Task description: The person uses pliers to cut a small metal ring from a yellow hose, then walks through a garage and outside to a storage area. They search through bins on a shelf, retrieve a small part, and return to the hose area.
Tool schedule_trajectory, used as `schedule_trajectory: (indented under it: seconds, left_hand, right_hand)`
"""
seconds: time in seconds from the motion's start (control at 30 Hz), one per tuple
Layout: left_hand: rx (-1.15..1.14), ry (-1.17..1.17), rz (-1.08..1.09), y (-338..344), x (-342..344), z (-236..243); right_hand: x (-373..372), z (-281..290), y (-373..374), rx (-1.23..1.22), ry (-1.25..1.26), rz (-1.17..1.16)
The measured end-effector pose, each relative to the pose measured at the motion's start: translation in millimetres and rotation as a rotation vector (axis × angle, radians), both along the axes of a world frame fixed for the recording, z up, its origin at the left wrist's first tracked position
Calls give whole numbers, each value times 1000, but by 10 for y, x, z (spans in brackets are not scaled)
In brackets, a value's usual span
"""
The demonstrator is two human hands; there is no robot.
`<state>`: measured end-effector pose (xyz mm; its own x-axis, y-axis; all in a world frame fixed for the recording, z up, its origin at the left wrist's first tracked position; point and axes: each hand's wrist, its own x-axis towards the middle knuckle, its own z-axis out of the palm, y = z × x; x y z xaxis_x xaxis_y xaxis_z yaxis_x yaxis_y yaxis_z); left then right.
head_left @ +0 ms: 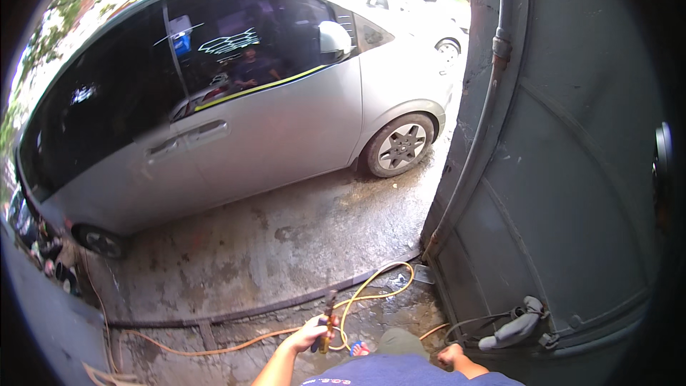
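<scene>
My left hand (312, 334) is closed around a slim hand tool with a yellow-amber handle (324, 344), possibly a screwdriver. Its dark upper end points up and away from me, and a dark blue piece shows beside the handle; I cannot tell whether this is a second tool. My right hand (451, 354) hangs low by my leg, fingers curled in, and whatever it may hold is hidden. Below and beyond the left hand a yellow hose (389, 266) loops over the wet ground.
A silver van (286, 129) stands across the far side. On the right rises a dark grey metal gate (579, 157), with a pale cloth-like bundle (516, 325) on its lower bar. A metal floor track (250, 313) crosses the wet concrete (307, 236). Clutter lies at the far left.
</scene>
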<state>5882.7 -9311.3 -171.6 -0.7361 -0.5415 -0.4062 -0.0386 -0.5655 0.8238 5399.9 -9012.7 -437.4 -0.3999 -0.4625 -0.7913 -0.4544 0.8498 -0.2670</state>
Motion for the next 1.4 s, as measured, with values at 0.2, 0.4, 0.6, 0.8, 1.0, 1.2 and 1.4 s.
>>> schedule_trajectory:
  seconds: [0.2, 0.4, 0.6, 0.8, 1.0, 1.2, 1.4]
  left_hand:
    - [-368, -238, -465, -2022, -1138, 370]
    - [-522, -339, -743, -3727, -2252, 342]
    - [-564, -304, -692, -5464, -2953, 564]
    - [157, -62, -530, -6774, -3702, 231]
    - [591, 34, -575, -8042, -4882, -218]
    - [665, 64, -824, -9033, -6811, 10]
    - [317, -61, -834, -9443, -9210, -155]
  right_hand:
    - [214, 776, -1240, 164, -127, -390]
    - [-551, 106, -3245, 123, -91, -143]
    - [-1653, 588, -6486, -311, -106, 206]
    - [-2399, 1741, -8993, -508, -103, 205]
    - [-3182, 1235, -9671, -244, -247, 75]
    - [-4023, 1317, -9652, -349, -508, -547]
    - [-4882, 1973, -10413, -823, -971, -1199]
